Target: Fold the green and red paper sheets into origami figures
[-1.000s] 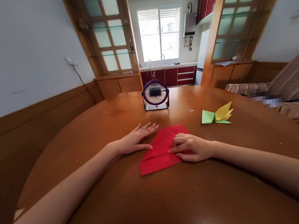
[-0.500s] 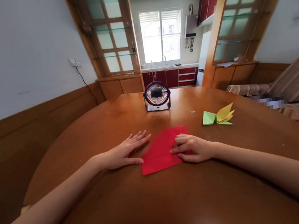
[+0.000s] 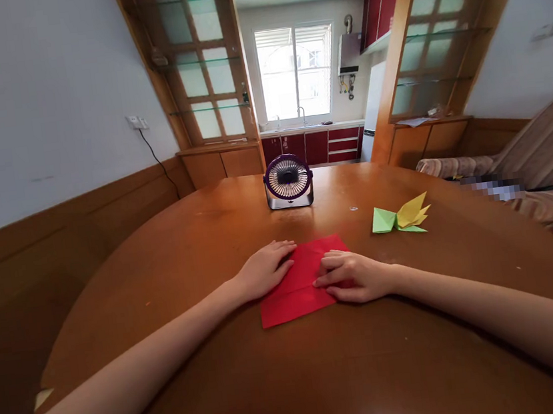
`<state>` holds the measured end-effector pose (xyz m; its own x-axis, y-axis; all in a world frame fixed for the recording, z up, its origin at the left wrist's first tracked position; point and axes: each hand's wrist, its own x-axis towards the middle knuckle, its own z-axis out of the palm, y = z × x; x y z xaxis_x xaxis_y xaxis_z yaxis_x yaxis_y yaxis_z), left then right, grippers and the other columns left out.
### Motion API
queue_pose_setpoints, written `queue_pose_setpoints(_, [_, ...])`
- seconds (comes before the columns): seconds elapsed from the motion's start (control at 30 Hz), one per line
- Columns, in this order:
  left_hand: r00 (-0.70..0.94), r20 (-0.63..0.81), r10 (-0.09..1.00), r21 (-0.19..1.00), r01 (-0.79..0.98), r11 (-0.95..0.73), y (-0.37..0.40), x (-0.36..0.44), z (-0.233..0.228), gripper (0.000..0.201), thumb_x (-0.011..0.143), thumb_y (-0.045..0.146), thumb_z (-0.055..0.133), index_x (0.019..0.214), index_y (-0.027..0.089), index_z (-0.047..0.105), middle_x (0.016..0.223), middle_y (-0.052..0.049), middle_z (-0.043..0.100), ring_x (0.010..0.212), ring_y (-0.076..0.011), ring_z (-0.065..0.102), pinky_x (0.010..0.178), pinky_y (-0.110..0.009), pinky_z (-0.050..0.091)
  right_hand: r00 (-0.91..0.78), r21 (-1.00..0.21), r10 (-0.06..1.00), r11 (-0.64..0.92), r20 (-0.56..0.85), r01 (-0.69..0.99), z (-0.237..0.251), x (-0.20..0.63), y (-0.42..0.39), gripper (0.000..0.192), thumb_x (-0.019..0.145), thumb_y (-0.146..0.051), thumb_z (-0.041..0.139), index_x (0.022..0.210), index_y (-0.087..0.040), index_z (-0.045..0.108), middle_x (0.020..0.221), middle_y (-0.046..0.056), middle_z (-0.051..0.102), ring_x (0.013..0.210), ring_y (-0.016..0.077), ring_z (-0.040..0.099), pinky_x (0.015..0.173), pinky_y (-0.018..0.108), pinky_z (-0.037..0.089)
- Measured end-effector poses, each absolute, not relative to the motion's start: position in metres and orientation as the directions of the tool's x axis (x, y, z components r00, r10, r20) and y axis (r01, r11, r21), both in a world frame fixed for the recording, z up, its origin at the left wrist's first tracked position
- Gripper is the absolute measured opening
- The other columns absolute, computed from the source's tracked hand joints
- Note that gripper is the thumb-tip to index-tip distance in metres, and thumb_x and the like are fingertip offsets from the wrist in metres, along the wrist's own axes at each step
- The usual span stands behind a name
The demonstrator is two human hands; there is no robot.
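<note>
A sheet of red paper [image 3: 295, 299] with a crease across it lies on the brown wooden table [image 3: 200, 364]. My left hand [image 3: 264, 269] rests flat over its upper left edge, fingers stretched out and close to one another. On the right part of the sheet, my right hand [image 3: 353, 276] bears down with curled fingers and the thumb alongside. The paper beneath both hands is hidden.
A small purple desk fan [image 3: 288, 179] stands beyond the paper. To the right lies a folded green and yellow paper piece [image 3: 399, 217], with a tiny pale scrap [image 3: 354, 209] nearby. A striped sofa [image 3: 548, 160] borders the table's right side.
My left hand has moved right and come down onto the red paper's left edge, its fingers closer together than before. My right hand stays on the sheet; the view shifts slightly.
</note>
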<state>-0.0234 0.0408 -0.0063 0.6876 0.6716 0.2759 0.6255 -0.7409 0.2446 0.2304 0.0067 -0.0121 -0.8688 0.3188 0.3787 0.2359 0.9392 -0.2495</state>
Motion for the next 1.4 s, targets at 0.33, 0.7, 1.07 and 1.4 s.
queue_pose_setpoints(0.33, [0.665, 0.381, 0.642, -0.096, 0.72, -0.688, 0.038, -0.009, -0.021, 0.032, 0.097, 0.027, 0.041, 0.117, 0.017, 0.065, 0.123, -0.009, 0.064, 0.118, -0.024, 0.056, 0.111, -0.045, 0.034, -0.846, -0.385, 0.378, 0.894, 0.375, 0.229, -0.009, 0.23, 0.006, 0.023, 0.09, -0.025, 0.057, 0.103, -0.012, 0.071, 0.089, 0.008, 0.061, 0.08, 0.0164, 0.055, 0.079, 0.032, 0.047])
queue_pose_setpoints(0.7, [0.705, 0.356, 0.614, -0.118, 0.685, -0.719, 0.033, -0.008, -0.014, 0.045, 0.094, 0.046, 0.046, 0.117, 0.011, 0.064, 0.12, -0.014, 0.063, 0.114, -0.0264, 0.057, 0.109, -0.044, 0.035, -0.594, -0.45, 0.691, 0.721, 0.411, 0.527, 0.007, 0.248, 0.062, 0.017, 0.086, -0.029, 0.06, 0.086, -0.013, 0.067, 0.086, 0.006, 0.061, 0.074, 0.0143, 0.056, 0.068, 0.028, 0.045])
queue_pose_setpoints(1.07, [0.696, 0.351, 0.626, -0.08, 0.688, -0.721, 0.029, -0.007, -0.011, 0.06, 0.087, 0.06, 0.05, 0.118, 0.011, 0.063, 0.12, -0.015, 0.063, 0.113, -0.0298, 0.056, 0.108, -0.047, 0.034, -0.527, -0.249, 0.843, 0.49, -0.106, 0.835, 0.035, 0.238, 0.095, 0.049, 0.06, -0.051, 0.08, 0.091, -0.016, 0.064, 0.082, 0.005, 0.066, 0.069, 0.0176, 0.059, 0.058, 0.026, 0.042])
queue_pose_setpoints(1.4, [0.764, 0.336, 0.551, -0.023, 0.592, -0.806, 0.03, -0.008, -0.011, 0.046, 0.093, 0.049, 0.049, 0.122, 0.015, 0.06, 0.126, -0.012, 0.062, 0.118, -0.0269, 0.056, 0.102, -0.041, 0.042, -0.511, -0.287, 0.857, 0.474, -0.066, 0.833, 0.037, 0.231, 0.087, 0.035, 0.059, -0.044, 0.077, 0.072, -0.016, 0.06, 0.069, 0.001, 0.061, 0.064, 0.0161, 0.053, 0.055, 0.026, 0.034])
